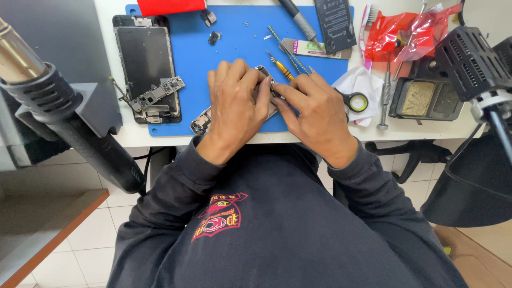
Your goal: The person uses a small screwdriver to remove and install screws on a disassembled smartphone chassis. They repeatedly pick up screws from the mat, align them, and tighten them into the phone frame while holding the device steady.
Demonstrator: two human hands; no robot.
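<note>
Both hands work on the opened phone body [205, 120] on the blue mat [240, 48]: left hand [234, 104] clamps it, right hand [314, 114] pinches a small part at its edge, requiring fine fingertip control.

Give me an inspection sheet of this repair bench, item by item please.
Surface: blue mat on white table.
Job's things: opened phone body under both hands; yellow screwdriver beside it.
Clutter: detached screen with circuit board, battery, red bag, sponge tray, toothbrush.
Grippers: left hand covers phone; right hand pinches at its edge.
Cables: black cable below table.
Surroundings: hot-air tool, lamp, tiled floor.
</note>
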